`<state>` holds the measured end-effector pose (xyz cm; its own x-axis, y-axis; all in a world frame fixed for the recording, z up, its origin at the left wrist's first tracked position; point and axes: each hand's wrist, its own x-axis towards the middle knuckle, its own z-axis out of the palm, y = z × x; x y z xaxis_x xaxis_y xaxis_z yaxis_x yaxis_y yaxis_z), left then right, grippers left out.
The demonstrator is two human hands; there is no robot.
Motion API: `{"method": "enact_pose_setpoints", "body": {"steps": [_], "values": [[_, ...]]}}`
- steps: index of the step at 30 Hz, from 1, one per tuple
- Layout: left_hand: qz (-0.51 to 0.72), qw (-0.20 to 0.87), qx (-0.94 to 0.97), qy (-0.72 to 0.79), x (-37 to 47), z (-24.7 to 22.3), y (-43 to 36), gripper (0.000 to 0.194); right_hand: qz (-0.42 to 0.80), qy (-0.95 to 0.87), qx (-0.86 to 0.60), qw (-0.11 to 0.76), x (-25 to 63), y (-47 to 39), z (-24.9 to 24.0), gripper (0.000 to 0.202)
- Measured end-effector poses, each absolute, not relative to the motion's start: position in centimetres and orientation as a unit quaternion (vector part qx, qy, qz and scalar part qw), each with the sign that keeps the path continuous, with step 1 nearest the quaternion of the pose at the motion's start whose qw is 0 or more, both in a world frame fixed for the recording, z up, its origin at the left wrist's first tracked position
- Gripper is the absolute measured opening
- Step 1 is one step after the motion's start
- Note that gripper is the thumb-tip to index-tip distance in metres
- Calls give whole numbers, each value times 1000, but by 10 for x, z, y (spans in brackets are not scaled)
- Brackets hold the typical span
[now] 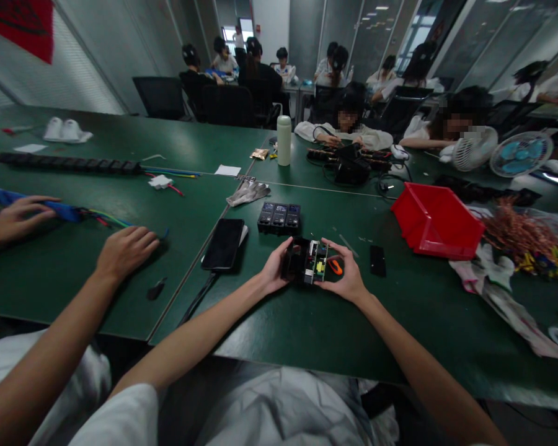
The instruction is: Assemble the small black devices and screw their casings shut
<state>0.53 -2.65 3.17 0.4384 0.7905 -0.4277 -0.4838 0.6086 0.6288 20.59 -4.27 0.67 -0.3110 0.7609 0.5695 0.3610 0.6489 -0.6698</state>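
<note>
Over the green table (279, 325), the left hand (275, 269) clamps a black case (297, 260); the right hand (348, 272) pinches a circuit board (320, 263) against it, perhaps partly inside. Any move calls for steady alignment.

circuit board (319, 267) details too small

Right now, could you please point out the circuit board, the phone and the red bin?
Circuit board (320, 267): head view, on its yellow component.
Phone (224, 244): head view, middle of its dark screen.
Red bin (450, 236): head view, its near outer wall.
</note>
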Motion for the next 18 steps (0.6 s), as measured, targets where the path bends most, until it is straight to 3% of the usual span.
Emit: {"method": "enact_pose_setpoints", "body": {"steps": [18], "values": [[408, 820, 206, 344, 5, 37, -26, 36, 237, -783, -416, 398, 208, -40, 5, 98]]}}
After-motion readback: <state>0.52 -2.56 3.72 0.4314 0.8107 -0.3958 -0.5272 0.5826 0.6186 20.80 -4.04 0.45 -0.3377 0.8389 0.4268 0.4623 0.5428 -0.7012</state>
